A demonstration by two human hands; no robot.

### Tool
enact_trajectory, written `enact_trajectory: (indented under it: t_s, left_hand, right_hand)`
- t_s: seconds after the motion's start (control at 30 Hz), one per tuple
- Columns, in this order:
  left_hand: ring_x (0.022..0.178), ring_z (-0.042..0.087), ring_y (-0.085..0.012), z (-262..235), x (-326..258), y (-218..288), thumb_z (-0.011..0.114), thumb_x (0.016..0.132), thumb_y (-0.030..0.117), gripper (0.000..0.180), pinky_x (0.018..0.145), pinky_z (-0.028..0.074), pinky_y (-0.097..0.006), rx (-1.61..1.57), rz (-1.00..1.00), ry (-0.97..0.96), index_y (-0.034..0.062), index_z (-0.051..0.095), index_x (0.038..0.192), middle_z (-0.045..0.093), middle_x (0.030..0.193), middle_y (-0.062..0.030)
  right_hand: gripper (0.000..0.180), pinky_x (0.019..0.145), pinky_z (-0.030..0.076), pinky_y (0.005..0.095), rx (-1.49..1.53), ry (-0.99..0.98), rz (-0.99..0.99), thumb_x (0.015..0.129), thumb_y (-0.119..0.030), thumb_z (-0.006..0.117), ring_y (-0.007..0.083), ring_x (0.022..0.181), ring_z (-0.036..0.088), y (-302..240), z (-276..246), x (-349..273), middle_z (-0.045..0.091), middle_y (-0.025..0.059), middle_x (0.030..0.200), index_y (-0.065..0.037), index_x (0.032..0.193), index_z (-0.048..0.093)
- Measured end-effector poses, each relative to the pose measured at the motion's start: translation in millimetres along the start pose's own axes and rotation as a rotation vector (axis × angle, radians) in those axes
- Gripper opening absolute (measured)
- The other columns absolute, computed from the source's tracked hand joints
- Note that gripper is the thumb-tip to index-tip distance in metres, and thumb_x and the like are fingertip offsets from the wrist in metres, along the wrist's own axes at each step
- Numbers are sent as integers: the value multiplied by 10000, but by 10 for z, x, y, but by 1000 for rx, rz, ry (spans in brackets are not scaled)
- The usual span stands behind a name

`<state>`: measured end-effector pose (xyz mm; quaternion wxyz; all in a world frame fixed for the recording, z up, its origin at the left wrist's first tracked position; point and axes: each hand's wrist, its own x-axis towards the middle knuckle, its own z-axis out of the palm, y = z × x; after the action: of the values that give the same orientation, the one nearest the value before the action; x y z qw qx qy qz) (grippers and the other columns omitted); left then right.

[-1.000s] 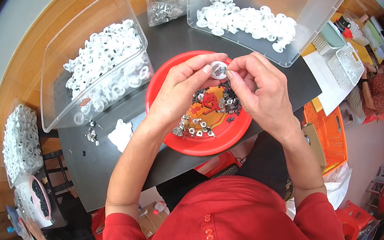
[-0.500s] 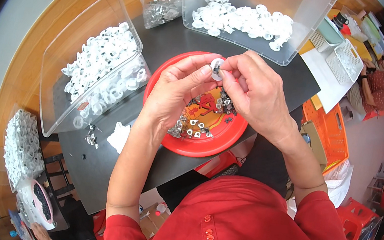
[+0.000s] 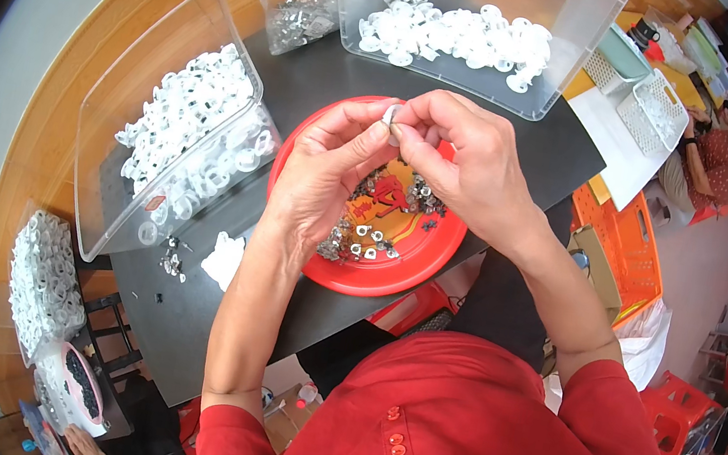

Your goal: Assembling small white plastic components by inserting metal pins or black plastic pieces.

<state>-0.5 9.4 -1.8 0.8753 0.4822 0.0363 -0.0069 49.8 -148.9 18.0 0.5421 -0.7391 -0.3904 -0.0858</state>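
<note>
Over a round red tray (image 3: pixel 379 280), a small white plastic disc (image 3: pixel 390 115) is pinched between the fingertips of both hands. My left hand (image 3: pixel 328 150) grips its left side, while my right hand (image 3: pixel 466 153) closes on it from the right. The disc is turned nearly edge-on, so most of its face is hidden. Beneath the hands, small metal pieces (image 3: pixel 366 242) lie in the tray, with a darker heap of parts (image 3: pixel 425 201) toward its right side, partly covered by my right hand.
A clear bin (image 3: pixel 161 214) of white plastic pieces stands left; another clear bin (image 3: pixel 535 107) holds white discs at the back. Between them is a plastic bag of metal parts (image 3: pixel 307 18). An orange crate (image 3: pixel 621 259) and a white basket (image 3: pixel 653 116) are at right. Another person's hand shows lower left.
Both hands have shifted slightly left. The disc has turned from showing its face with a dark piece in the middle to nearly edge-on.
</note>
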Motion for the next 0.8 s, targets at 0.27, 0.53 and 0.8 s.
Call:
enact_trajectory:
  t_s: [0.27,0.53,0.8]
  left_hand:
    - [979,576,-128,-21,28,12,655,860,124,261,895,460,-286,1,20,33,39,611,1104,629,1052,-47]
    - [915,585,-121,-6,-3,77,662,856,134,276,863,466,-276,18,121,30,27,609,1104,633,1010,-50]
    - [858,598,-135,-4,11,106,654,856,123,269,810,487,-255,26,106,39,2,596,1090,633,980,-65]
  right_hand:
    - [84,540,480,313,-67,171,-57,809,-37,612,231,615,598,27,190,-27,569,117,735,15,834,551]
    - [86,531,475,276,118,158,81,804,-39,617,148,581,605,-17,250,43,613,103,732,28,854,593]
    - [140,545,463,246,95,8,140,829,-91,631,119,584,600,124,58,-69,631,95,739,26,906,639]
